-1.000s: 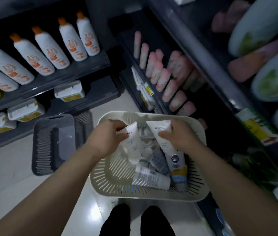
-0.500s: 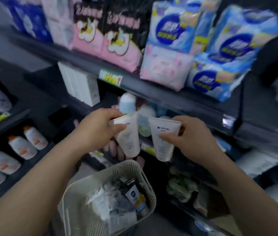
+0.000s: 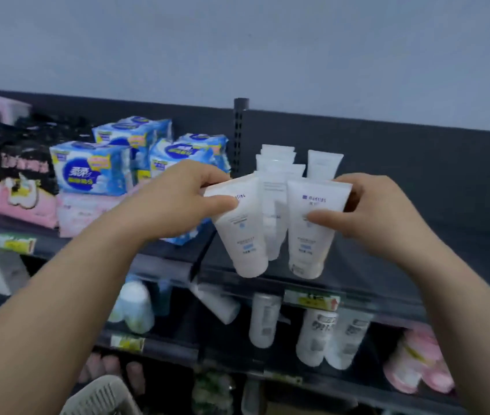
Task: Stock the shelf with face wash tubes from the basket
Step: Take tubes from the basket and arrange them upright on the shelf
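Observation:
My left hand point(image 3: 174, 202) grips a white face wash tube point(image 3: 245, 235) near its flat crimped end, cap pointing down. My right hand point(image 3: 378, 214) holds a second, matching white tube point(image 3: 309, 238) the same way. Both tubes hang in front of the top dark shelf point(image 3: 357, 283), just before a row of identical white tubes point(image 3: 276, 172) standing at the back of that shelf. Only a corner of the cream slotted basket point(image 3: 102, 396) shows, at the bottom left below my left forearm.
Blue and white sanitary pad packs point(image 3: 93, 169) and pink and black packs point(image 3: 7, 178) fill the shelf to the left. Below stand grey and white tubes point(image 3: 315, 336), pale bottles point(image 3: 135, 307) and pink items point(image 3: 417, 360). A perforated upright post point(image 3: 239, 130) divides the shelf bays.
Both hands lifted the two tubes out of the basket and up to the top shelf. My view swung from the floor up to the shelf; the basket dropped to the frame's bottom edge.

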A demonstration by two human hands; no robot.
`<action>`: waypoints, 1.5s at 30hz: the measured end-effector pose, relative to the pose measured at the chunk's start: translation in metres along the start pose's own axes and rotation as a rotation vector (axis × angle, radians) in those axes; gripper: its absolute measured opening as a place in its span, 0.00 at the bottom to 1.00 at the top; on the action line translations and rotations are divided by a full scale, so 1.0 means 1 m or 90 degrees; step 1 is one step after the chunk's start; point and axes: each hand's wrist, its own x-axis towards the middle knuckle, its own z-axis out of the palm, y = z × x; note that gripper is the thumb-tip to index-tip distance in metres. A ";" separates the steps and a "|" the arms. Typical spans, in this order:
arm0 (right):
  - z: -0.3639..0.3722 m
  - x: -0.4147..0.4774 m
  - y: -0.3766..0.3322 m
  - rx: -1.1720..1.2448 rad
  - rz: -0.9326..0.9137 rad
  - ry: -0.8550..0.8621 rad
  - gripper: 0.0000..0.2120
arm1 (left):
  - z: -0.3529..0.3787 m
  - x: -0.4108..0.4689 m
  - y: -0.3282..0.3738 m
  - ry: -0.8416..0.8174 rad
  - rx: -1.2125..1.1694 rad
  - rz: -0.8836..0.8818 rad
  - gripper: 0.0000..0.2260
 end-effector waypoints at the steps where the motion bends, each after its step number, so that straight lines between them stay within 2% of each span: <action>1: -0.017 0.002 0.015 -0.002 0.009 0.016 0.10 | 0.012 0.012 0.016 -0.009 -0.006 0.010 0.03; 8: -0.087 0.028 0.111 -0.041 0.099 0.073 0.10 | 0.110 0.106 0.095 -0.060 0.018 0.035 0.06; 19: -0.093 0.073 0.194 -0.010 0.191 0.073 0.10 | 0.209 0.226 0.092 -0.134 0.046 -0.009 0.10; 29: -0.091 0.094 0.218 0.005 0.219 0.066 0.11 | 0.233 0.266 0.089 -0.165 0.097 0.039 0.13; 41: -0.083 0.102 0.223 0.028 0.222 0.054 0.11 | 0.242 0.268 0.085 -0.153 0.090 0.052 0.14; 45: -0.077 0.103 0.220 0.048 0.223 0.047 0.11 | 0.235 0.264 0.087 -0.130 0.085 0.038 0.19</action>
